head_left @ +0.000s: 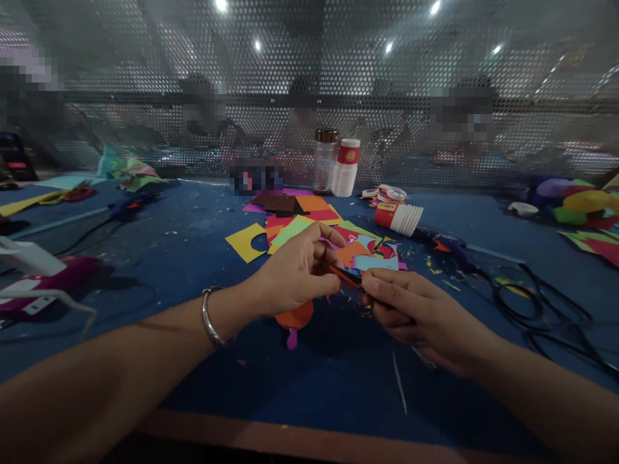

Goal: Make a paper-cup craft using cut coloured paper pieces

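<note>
My left hand (294,267), with a silver bangle at the wrist, is closed with thumb and fingers at one end of a thin black-and-orange strip (347,276). My right hand (411,306) pinches the strip's other end between thumb and bent fingers. It looks like paper, but its exact kind is hard to make out. Below my left hand lies an orange paper piece (296,316) with a purple tab (292,339) at its lower end. Beyond both hands spreads a pile of coloured paper (316,209), partly hidden by my left hand.
A clear bottle (324,164) and stacked paper cups (345,169) stand at the back; another cup stack (399,218) lies sideways. Glue guns lie right (452,248) and left (130,205), with a black cable (520,303) at right. A purple power strip (58,283) sits left.
</note>
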Motion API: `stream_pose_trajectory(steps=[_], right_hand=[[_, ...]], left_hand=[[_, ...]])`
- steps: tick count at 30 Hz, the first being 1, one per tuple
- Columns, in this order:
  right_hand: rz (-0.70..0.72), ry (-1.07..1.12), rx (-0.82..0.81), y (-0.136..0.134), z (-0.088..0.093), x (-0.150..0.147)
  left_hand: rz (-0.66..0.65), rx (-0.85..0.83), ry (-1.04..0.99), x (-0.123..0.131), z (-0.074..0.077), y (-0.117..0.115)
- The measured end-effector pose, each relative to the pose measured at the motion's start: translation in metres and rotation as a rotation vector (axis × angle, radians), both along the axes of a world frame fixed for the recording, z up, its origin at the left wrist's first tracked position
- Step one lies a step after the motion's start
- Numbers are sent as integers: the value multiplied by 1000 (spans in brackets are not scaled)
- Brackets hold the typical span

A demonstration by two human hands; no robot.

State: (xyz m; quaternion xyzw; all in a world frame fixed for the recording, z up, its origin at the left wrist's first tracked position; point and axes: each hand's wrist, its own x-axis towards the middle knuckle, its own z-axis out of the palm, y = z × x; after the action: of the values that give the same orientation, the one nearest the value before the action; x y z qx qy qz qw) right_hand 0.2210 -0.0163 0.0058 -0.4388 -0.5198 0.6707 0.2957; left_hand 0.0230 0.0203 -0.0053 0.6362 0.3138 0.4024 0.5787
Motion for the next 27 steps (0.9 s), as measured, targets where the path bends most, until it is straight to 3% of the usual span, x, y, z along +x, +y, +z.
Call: stream_pose_trajectory(steps=[14,21,24,27], right_hand=[[-11,-13,14,-1,-1,-1],[-78,-47,83,2,1,3],[-172,-184,265,11,4,14],[-221,-537,620,25,8,33]], left_hand=[[19,16,-2,2,0,-1],[45,-81,-55,2,-2,1],[120,-109,-78,0,-2,4],[172,-115,-61,-2,-2,7]])
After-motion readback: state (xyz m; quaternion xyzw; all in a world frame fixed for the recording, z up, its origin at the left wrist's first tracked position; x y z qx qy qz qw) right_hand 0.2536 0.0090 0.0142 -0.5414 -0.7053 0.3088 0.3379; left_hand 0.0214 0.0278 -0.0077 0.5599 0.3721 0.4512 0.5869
